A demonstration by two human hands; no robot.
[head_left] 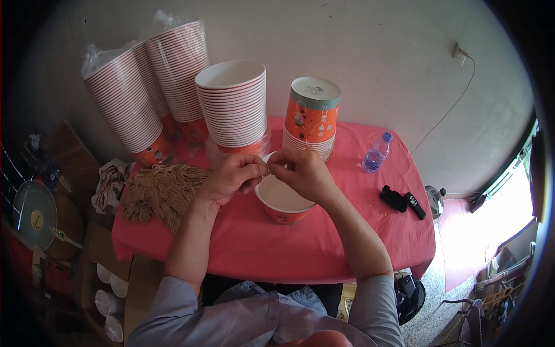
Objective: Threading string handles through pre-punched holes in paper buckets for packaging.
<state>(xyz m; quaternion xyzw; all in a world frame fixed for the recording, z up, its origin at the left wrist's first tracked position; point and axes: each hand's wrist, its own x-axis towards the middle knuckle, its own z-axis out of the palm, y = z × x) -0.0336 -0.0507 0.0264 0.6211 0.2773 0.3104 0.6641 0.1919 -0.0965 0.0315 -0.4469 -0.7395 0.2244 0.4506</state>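
Observation:
Both hands meet above the middle of the table, fingertips pinched close together. My left hand (234, 178) is closed, thumb against the fingers, and my right hand (305, 174) pinches right beside it. Whatever they hold between them is too small to make out. Just beneath my right hand stands an orange paper bucket (287, 217) with a white inside, mouth up, partly covered by that hand. To the left of my left hand lies a heap of tan cords (165, 194). Behind the hands rises a tall stack of paper buckets (231, 113), mouths up.
Upside-down orange buckets (313, 118) are stacked at the back. Plastic-wrapped bucket stacks (130, 101) lean at the far left. On the red tablecloth (277, 254), to the right, are a water bottle (377, 153), a black case (393, 199) and a small black object (415, 206).

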